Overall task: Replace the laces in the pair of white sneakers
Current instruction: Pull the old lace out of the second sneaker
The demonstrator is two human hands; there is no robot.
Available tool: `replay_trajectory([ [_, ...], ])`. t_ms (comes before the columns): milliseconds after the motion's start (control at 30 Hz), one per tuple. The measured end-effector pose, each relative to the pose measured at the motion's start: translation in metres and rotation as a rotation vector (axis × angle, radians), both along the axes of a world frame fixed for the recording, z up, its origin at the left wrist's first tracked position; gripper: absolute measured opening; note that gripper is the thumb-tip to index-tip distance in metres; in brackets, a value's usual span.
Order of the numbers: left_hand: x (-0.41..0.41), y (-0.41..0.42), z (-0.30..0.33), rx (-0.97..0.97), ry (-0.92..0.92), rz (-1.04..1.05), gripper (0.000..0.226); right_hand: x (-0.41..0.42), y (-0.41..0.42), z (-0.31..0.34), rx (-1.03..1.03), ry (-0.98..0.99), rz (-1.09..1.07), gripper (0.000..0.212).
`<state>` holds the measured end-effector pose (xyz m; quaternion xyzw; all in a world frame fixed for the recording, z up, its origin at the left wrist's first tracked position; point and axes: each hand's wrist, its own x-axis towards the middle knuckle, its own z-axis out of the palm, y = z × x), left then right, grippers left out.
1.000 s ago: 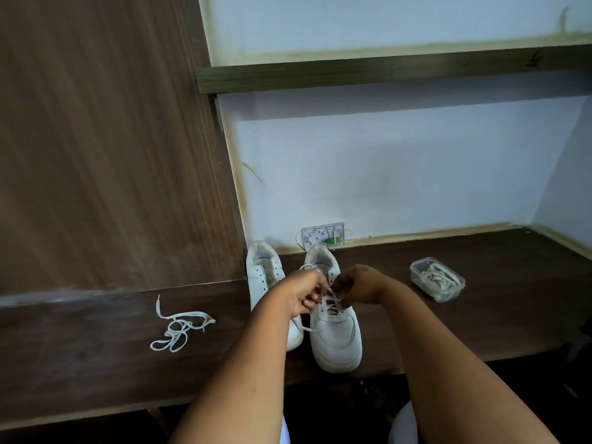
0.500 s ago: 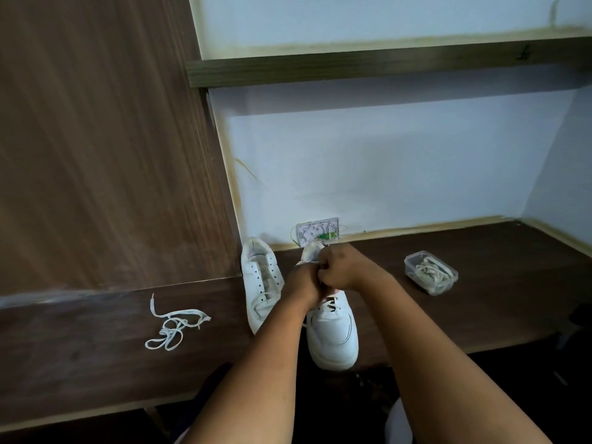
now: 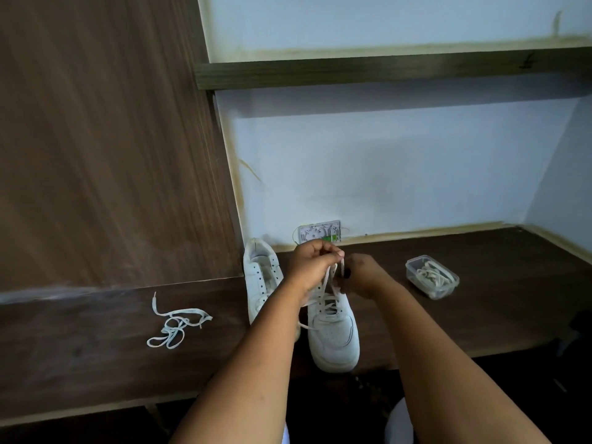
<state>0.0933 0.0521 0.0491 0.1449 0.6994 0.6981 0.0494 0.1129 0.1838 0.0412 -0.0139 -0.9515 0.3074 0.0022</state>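
Observation:
Two white sneakers stand side by side on the dark wooden desk (image 3: 480,315), toes toward me. The left sneaker (image 3: 261,277) has bare eyelets. The right sneaker (image 3: 334,334) carries a white lace (image 3: 328,283) through its lower eyelets. My left hand (image 3: 312,267) pinches the lace ends and holds them up above the shoe's tongue. My right hand (image 3: 363,274) sits just right of it with curled fingers at the shoe's upper eyelets; its fingertips are hidden. A loose white lace (image 3: 174,326) lies tangled on the desk to the left.
A small clear plastic container (image 3: 431,277) with more laces sits on the desk at the right. A small white wall plate (image 3: 318,231) sits against the wall behind the shoes. A tall wooden panel (image 3: 105,139) rises at the left, a shelf (image 3: 384,70) above.
Both hands were bunched together over the shoe's top; now my left hand has drawn the lace upward and my right hand has shifted to the right of it.

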Motion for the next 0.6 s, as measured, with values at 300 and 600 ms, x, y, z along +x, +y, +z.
replay_trajectory([
  [300,-0.001,-0.001,-0.019,-0.486,0.085,-0.019,0.006,0.005,-0.013,0.029,-0.342,0.655,-0.041,0.018],
  [600,0.006,-0.015,0.017,0.189,0.055,0.087,0.010,0.010,0.019,0.002,-0.455,-0.178,0.195,0.012],
])
